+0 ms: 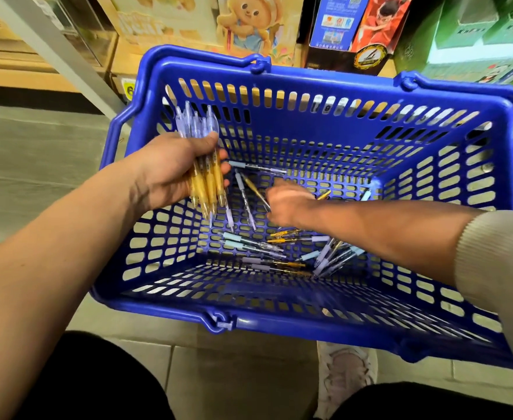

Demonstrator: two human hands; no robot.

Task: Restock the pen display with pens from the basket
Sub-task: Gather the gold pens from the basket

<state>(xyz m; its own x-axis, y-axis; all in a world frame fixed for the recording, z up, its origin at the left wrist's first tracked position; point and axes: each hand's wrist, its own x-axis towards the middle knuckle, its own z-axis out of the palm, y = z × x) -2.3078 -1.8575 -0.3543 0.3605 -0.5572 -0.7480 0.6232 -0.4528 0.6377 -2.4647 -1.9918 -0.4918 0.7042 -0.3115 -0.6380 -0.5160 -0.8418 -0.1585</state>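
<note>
Dark trouser knees (97,386) sit at six o'clock beneath a blue slotted plastic basket (279,327). The left forearm angles towards ten o'clock, and the left hand (170,171) is fisted round a bundle of yellow-grip clear pens (208,183) near the left wall. The right arm enters from three o'clock. The right hand (285,204) is down among loose pens (258,247) on the basket floor, its fingers hidden and its grip unclear. Open floor lies towards one o'clock.
</note>
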